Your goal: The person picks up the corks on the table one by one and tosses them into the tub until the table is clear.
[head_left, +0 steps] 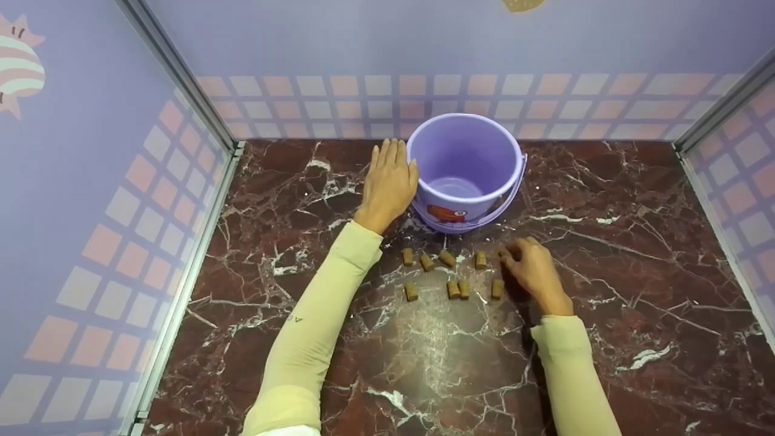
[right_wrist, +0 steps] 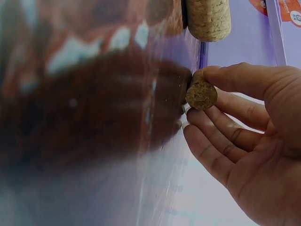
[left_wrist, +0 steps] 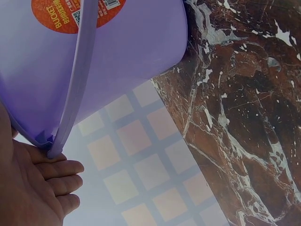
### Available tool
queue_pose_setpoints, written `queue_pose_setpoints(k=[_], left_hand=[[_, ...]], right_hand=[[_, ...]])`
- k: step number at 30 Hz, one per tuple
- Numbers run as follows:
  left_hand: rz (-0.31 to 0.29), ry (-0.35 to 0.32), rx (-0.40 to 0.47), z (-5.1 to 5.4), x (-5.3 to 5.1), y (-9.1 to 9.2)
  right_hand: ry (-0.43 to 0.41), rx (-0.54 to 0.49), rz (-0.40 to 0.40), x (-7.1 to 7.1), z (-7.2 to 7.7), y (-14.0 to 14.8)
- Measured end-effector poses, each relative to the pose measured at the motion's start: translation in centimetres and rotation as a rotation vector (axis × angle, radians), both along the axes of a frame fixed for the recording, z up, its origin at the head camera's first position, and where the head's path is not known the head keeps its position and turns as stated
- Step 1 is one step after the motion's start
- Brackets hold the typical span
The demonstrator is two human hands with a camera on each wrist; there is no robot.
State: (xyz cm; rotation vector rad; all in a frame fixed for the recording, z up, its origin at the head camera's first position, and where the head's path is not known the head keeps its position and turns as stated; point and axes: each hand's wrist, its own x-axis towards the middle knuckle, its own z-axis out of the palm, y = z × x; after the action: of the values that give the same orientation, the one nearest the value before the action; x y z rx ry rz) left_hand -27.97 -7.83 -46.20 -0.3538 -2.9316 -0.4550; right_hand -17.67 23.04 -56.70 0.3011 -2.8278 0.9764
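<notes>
The right-hand grip (head_left: pixel 533 269) pinches a cork (right_wrist: pixel 202 94) between thumb and fingers, beside other corks (head_left: pixel 481 260) on the surface (head_left: pixel 436 387); the left-hand grip (head_left: pixel 390 184), fingers extended, rests against the bucket (head_left: pixel 463 151). This looks like a pick-up, the next move probably calling for a steady pinch.

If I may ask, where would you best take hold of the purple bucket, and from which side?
Probably by the near rim, from above: the purple bucket stands upright, mouth open, letting a grip straddle it, and the handle hangs lower.
</notes>
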Motion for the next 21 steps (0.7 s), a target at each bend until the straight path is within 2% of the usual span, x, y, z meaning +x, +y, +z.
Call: queue_pose_setpoints(k=[8,21], left_hand=[[0.005,-0.025,0.011,0.19,0.07,0.03],[-0.001,0.01,0.004,0.08,0.05,0.02]], right_hand=[[0.023,0.001,0.002,-0.05,-0.04,0.07],[0.035,-0.015,-0.023,0.31,0.48,0.39]])
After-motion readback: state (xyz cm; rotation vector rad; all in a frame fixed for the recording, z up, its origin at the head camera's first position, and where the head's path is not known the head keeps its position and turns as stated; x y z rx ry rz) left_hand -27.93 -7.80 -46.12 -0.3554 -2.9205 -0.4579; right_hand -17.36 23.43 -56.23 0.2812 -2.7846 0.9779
